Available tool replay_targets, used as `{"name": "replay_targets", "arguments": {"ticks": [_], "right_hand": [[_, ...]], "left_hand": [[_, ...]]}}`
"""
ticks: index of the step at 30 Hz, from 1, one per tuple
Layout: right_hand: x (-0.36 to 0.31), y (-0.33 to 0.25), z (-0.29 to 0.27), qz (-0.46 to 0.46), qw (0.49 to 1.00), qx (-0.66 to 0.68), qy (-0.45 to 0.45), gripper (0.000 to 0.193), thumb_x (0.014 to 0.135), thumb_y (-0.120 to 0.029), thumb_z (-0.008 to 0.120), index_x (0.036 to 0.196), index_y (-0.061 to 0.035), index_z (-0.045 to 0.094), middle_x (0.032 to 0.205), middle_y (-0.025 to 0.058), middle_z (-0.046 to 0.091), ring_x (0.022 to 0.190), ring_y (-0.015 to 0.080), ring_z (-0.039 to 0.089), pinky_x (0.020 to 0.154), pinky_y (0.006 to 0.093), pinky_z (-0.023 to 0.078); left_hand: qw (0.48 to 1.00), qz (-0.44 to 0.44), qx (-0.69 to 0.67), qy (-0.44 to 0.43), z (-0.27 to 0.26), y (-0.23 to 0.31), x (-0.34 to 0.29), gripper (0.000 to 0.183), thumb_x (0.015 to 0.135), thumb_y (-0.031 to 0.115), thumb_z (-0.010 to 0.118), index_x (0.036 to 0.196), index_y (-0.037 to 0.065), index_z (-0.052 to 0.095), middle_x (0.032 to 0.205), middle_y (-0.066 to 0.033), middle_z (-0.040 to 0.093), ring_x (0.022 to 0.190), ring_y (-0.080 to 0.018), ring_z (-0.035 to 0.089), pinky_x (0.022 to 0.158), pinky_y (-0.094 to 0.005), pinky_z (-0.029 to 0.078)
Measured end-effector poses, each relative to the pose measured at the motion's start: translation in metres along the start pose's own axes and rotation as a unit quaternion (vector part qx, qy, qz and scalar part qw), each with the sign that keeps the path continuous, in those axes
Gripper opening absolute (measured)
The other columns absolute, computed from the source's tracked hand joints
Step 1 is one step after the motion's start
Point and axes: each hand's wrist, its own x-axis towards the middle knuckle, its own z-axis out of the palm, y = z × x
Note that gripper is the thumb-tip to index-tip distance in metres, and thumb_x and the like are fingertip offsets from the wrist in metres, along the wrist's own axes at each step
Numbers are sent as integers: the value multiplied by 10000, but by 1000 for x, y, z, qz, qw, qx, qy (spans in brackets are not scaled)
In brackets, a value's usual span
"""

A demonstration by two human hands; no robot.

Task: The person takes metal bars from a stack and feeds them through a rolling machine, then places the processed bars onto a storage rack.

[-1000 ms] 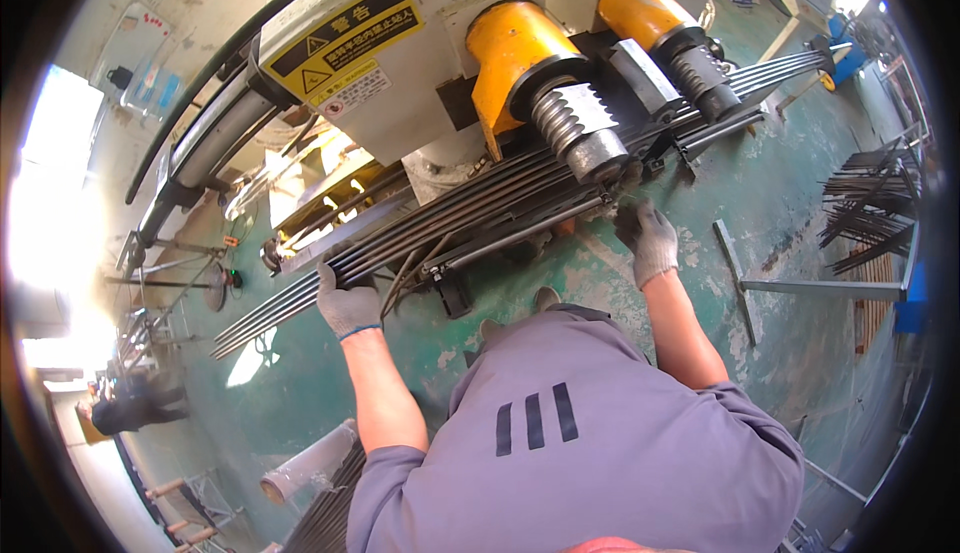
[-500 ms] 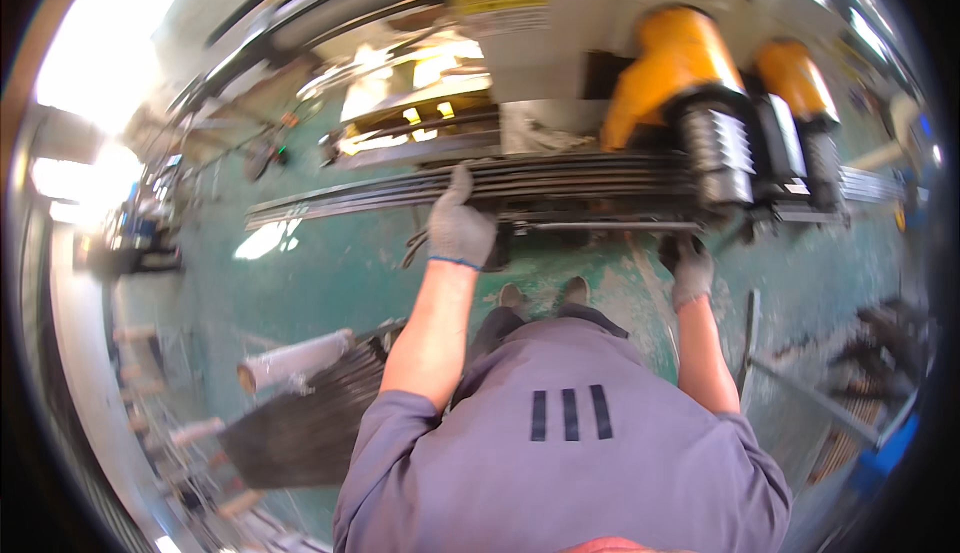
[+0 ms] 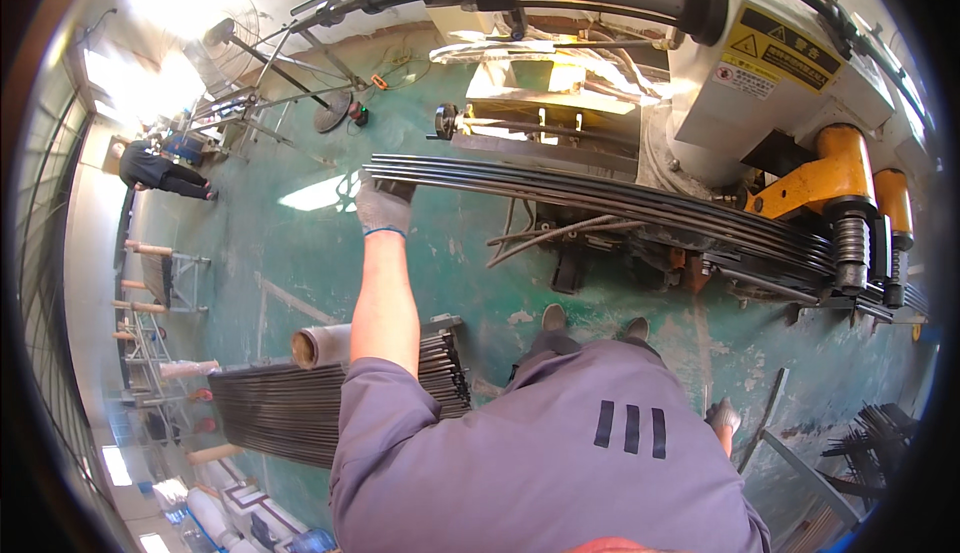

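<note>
My left hand [image 3: 384, 207], in a pale knit glove with a blue cuff, is closed around the left end of a bundle of long dark metal tubes [image 3: 590, 200]. Its fingers are partly hidden by the tubes. Rightward the bundle runs to a machine's ribbed metal roller [image 3: 852, 251] under an orange arm [image 3: 822, 175]. My right hand [image 3: 723, 418], gloved too, hangs low beside my body, apart from the tubes. It is small in the picture, and I cannot tell how its fingers lie.
Behind the tubes stands the white machine body [image 3: 715, 103] with a yellow warning label. A stack of dark tubes [image 3: 290, 408] and a plastic-wrapped roll [image 3: 322, 346] lie at my left. Another person [image 3: 160, 168] is far left. Metal bars [image 3: 805, 468] stand at my right.
My left hand has moved leftward to the tubes' end. My right hand has come away from the machine and down to my side. The view has swung left.
</note>
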Motion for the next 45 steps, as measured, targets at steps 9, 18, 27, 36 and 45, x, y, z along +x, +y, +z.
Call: {"name": "replay_targets", "arguments": {"ticks": [9, 18, 27, 36, 45], "right_hand": [[-18, 56, -8, 6, 992, 125, -10, 324, 1087, -398, 518, 1090, -80, 586, 912, 94, 641, 755, 287, 600, 605, 421, 458], [-53, 21, 13, -205, 977, 46, 13, 263, 1016, -230, 630, 844, -38, 680, 640, 37, 601, 497, 163, 535, 436, 325, 378], [-130, -8, 43, -179, 983, 29, 4, 299, 1006, -260, 695, 1130, 11, 681, 826, 62, 684, 640, 161, 631, 552, 305, 463], [-50, -74, 22, -159, 985, -29, -59, 343, 994, -263, 729, 1193, 12, 687, 907, 69, 730, 739, 167, 680, 627, 318, 496], [108, -155, -20, -108, 960, -246, -83, 341, 980, -298, 714, 1075, 28, 749, 848, 95, 739, 678, 169, 670, 611, 343, 515]], "left_hand": [[989, 16, 115, -89, -25, 14, 26, 366, 1118, 384, 526, 1239, 49, 612, 1122, -122, 710, 1000, -329, 728, 875, -540, 615], [993, -5, 100, -68, -39, 16, 74, 270, 1106, 239, 549, 1291, 58, 626, 1178, -143, 700, 1064, -340, 713, 914, -548, 613], [960, -69, 196, -188, -42, 40, 40, 400, 1123, 361, 513, 1413, 94, 580, 1365, -137, 649, 1219, -329, 637, 1076, -522, 527], [998, 14, 56, -28, -14, -2, 14, 684, 1121, 490, 333, 1482, -66, 498, 1528, -240, 538, 1414, -424, 505, 1232, -558, 387], [971, -237, 20, 2, 9, -264, -149, 495, 1094, 393, 417, 1323, 21, 652, 1378, -166, 676, 1301, -333, 619, 1116, -492, 494]]}}
